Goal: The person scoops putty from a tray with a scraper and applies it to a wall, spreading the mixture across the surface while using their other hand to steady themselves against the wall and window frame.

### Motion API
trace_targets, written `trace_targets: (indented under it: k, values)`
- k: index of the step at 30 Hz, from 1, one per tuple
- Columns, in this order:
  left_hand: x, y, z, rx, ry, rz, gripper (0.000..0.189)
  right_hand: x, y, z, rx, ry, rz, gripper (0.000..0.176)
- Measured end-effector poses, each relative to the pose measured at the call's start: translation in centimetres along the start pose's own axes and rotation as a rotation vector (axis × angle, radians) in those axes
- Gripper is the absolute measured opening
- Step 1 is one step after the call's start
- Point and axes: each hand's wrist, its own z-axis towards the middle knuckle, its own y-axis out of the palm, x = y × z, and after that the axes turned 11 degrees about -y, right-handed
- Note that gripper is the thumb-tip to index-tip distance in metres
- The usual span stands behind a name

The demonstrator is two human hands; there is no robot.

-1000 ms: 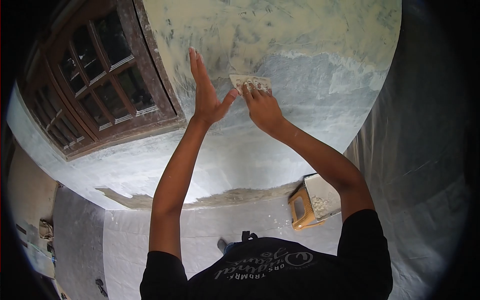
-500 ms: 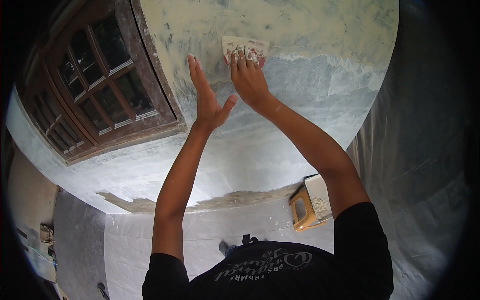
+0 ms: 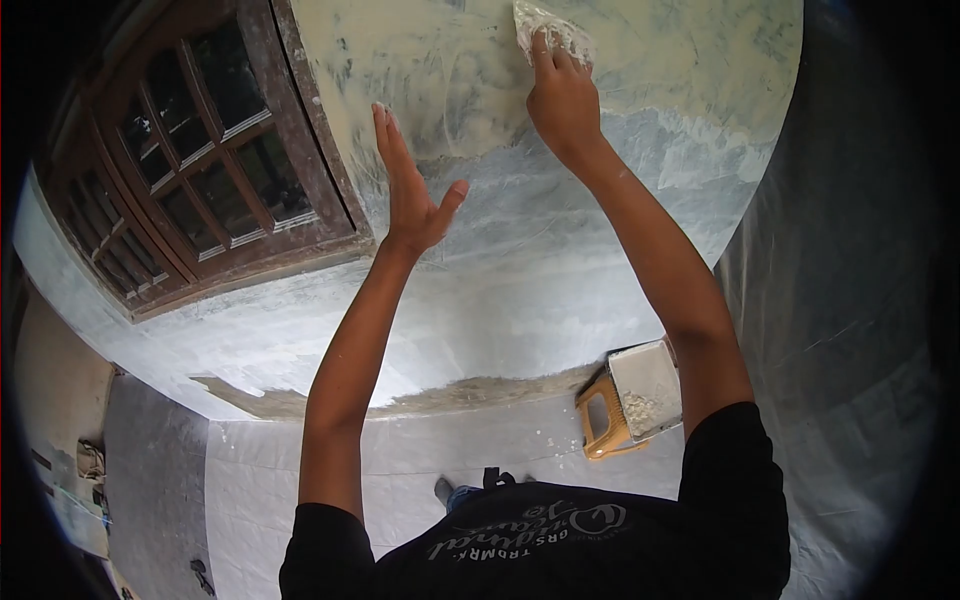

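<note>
High on the wall point(image 3: 560, 230), my right hand point(image 3: 565, 110) grips a broad putty scraper point(image 3: 540, 22) smeared with white putty. Its blade lies close against a cream-coloured coated area at the top of the view, and my fingers cover part of it. My left hand point(image 3: 415, 195) is lifted in front of the wall, left of the scraper and near the window frame. Its fingers are stretched upward with the thumb apart, and whitish residue marks the fingertips. Below the cream coat, the wall shows grey-white patches.
A brown wooden window point(image 3: 215, 150) with several panes stands at left. Low on the right, a yellow stool point(image 3: 598, 420) bears a pale tray point(image 3: 640, 372) with putty in it. Clear plastic sheeting point(image 3: 800, 330) hangs at right. A pale sheet point(image 3: 260, 480) covers the floor.
My right hand has moved up and to the right along the wall with the scraper, which is now tilted differently. My left hand has stayed nearly in place.
</note>
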Motion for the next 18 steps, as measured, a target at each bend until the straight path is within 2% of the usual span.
trace_targets:
  k: [4,6,8,12,14,18]
  values:
    - [0.1,1.2,0.1,-0.014,0.028,-0.027,0.115,-1.5,4.1,0.4,0.022,-0.105,-0.122,0.05]
    - [-0.2,1.5,0.3,-0.007,0.044,-0.025,0.115,-4.2,4.2,-1.9,-0.095,-0.24,-0.143,0.048]
    - [-0.1,1.8,-0.2,-0.006,0.046,-0.029,0.114,-6.2,3.4,-5.7,-0.305,-0.32,-0.069,0.046]
    - [0.3,0.8,-0.6,0.014,0.066,0.024,0.11,-8.1,1.4,-14.0,-0.377,-0.368,0.1,0.046]
    - [0.3,0.2,-0.7,0.027,0.074,0.039,0.11,-7.1,0.5,-14.7,-0.39,-0.396,0.174,0.047]
    - [0.2,-0.4,-0.5,0.012,0.02,0.026,0.114,-2.4,-2.0,-7.4,-0.25,-0.054,0.286,0.054]
